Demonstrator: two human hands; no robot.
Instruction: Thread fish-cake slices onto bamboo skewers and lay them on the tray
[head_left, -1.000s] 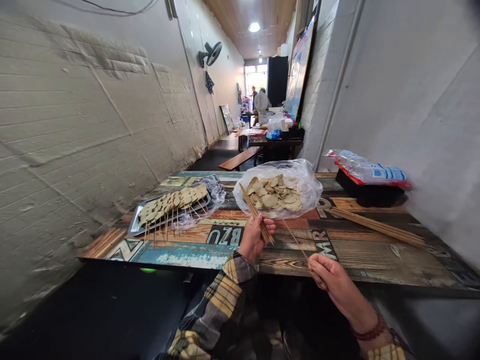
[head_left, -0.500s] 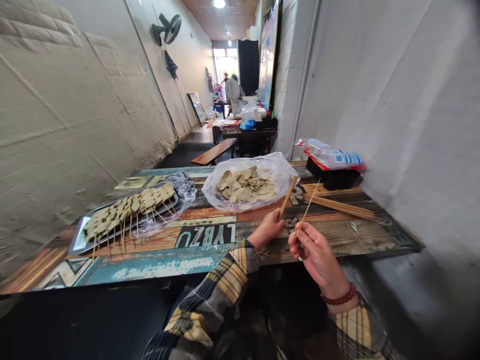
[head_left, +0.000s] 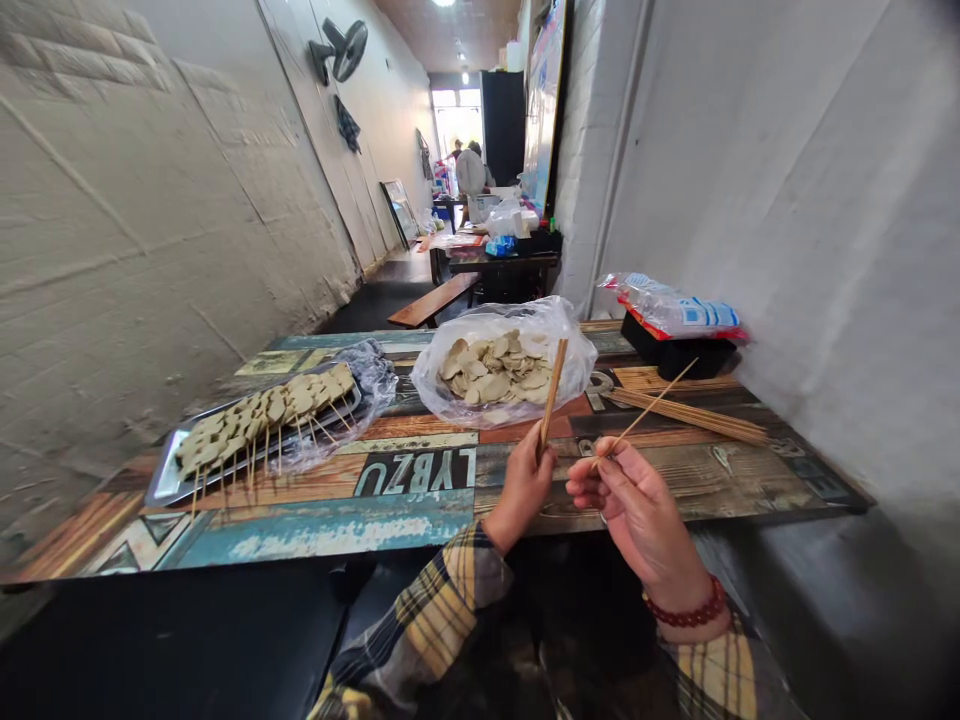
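My left hand (head_left: pixel 521 485) is closed around a bundle of wooden skewers (head_left: pixel 553 395), which stands nearly upright above the fist. Just right of it, my right hand (head_left: pixel 634 505) pinches one single skewer (head_left: pixel 656 397) between thumb and fingers, its far end slanting up to the right. Beyond both hands lies an open clear plastic bag (head_left: pixel 431 385) with a heap of thin, pale, flat slices (head_left: pixel 495 368) in it. Over on the left, a metal tray (head_left: pixel 161 480) carries rows of threaded slices (head_left: pixel 262 415), their skewer ends sticking out over its near side.
Loose skewers (head_left: pixel 690 417) lie on the right of the patterned table (head_left: pixel 420 520). Behind them stands a black container (head_left: pixel 667 350) topped with plastic packaging (head_left: pixel 682 312). Crumpled plastic (head_left: pixel 375 375) sits by the tray. Walls rise on both sides; a bench (head_left: pixel 435 300) is farther back.
My left hand has come up and slightly left, tilting the skewer bundle more upright. The single skewer in my right hand now leans farther to the right. The view has shifted a little.
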